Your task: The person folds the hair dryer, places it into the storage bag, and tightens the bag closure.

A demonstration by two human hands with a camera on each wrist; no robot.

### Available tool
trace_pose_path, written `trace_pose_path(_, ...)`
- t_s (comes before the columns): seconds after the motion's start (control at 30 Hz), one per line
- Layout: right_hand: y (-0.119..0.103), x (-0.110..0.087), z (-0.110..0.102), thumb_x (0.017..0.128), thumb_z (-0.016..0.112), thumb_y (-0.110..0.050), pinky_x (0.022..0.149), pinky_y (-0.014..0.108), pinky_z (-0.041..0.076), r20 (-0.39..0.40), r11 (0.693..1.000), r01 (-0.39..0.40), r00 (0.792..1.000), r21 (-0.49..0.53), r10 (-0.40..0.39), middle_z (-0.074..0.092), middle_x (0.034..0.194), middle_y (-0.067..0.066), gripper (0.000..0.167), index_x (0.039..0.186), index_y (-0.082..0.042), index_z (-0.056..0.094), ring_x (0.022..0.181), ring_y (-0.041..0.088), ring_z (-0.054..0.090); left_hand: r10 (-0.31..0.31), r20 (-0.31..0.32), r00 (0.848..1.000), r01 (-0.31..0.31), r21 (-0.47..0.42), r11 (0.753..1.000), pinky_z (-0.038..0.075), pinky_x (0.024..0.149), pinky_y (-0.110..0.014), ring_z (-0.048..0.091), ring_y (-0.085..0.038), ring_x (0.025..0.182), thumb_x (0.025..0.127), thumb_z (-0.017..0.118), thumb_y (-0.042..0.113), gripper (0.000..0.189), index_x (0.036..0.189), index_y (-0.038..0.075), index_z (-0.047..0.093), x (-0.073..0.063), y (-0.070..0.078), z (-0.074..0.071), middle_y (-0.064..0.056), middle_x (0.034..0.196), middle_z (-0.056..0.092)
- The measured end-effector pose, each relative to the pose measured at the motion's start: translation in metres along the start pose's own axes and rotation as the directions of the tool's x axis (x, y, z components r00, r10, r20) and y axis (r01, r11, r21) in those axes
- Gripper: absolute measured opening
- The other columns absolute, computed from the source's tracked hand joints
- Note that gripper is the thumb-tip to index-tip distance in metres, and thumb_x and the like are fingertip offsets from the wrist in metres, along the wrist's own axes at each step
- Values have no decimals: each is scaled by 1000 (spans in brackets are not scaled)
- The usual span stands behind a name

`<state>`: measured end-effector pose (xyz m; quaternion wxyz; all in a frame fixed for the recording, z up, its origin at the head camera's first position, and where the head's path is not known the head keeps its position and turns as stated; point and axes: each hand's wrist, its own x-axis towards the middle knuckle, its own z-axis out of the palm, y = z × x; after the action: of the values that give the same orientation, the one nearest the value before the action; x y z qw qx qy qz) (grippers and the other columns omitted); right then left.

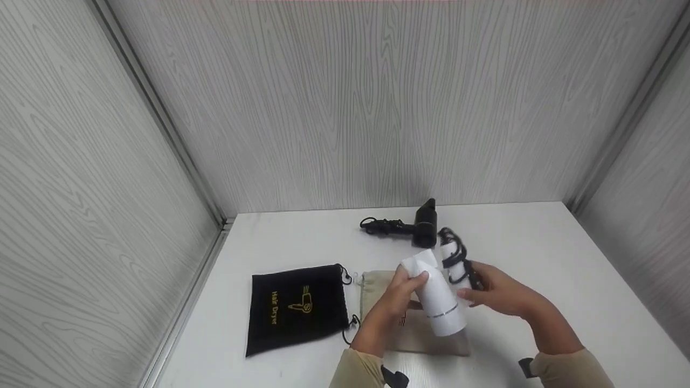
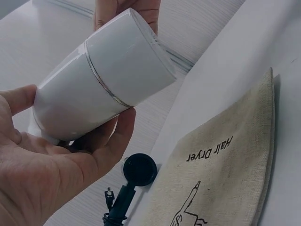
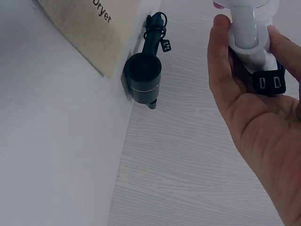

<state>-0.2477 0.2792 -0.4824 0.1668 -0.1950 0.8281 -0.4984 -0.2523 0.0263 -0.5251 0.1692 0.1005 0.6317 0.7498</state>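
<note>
White table [image 1: 302,237], grain-patterned walls [image 1: 366,108]. White hair dryer [image 1: 439,307] held above the beige pouch [image 1: 412,334]: left hand [image 1: 401,291] curled round the barrel [image 2: 70,99], right hand [image 1: 496,288] pinching the corded handle [image 1: 450,250]. I'd guess lightish, stiff (glossy shell, probably slick); handle grips best.

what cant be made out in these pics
Head view: most of the print on the beige pouch, covered by the left hand and the white hair dryer.
Left wrist view: the handle end of the black hair dryer, cut off by the bottom edge.
Right wrist view: the white hair dryer's upper part, cut off by the top edge.
</note>
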Motion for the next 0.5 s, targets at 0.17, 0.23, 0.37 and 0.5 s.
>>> trace_pose_path(0.17,0,1,9,104,70,-22,83,33,64,61,999,20,998,-48,-17,72,115,17,51,141,7,51,103,25,72,-7,42,999,2,114,993,55,86,-38,63,-23,109,107,56,38,49,145,12,39,-4,6,-6,-13,128,61)
trace_pose_path(0.23,0,2,9,103,70,-21,83,32,64,52,999,24,998,-48,-22,72,114,17,49,140,7,52,102,26,71,5,56,998,-11,117,993,54,85,-37,63,-23,109,107,56,38,50,146,12,39,-5,6,-7,-13,128,61)
trace_pose_path(0.37,0,3,9,103,71,-22,82,30,63,36,997,34,999,-62,-32,71,114,18,49,139,6,53,102,26,71,32,66,997,-38,89,995,57,88,-38,64,-22,111,108,56,38,51,148,11,38,-6,5,-9,-13,130,62)
trace_pose_path(0.5,-1,5,11,103,72,-26,86,31,63,28,996,30,999,-79,-28,70,122,19,56,144,6,50,110,28,70,36,52,998,-39,64,997,60,92,-41,66,-22,114,108,58,39,52,149,13,40,-9,2,-13,-12,132,64)
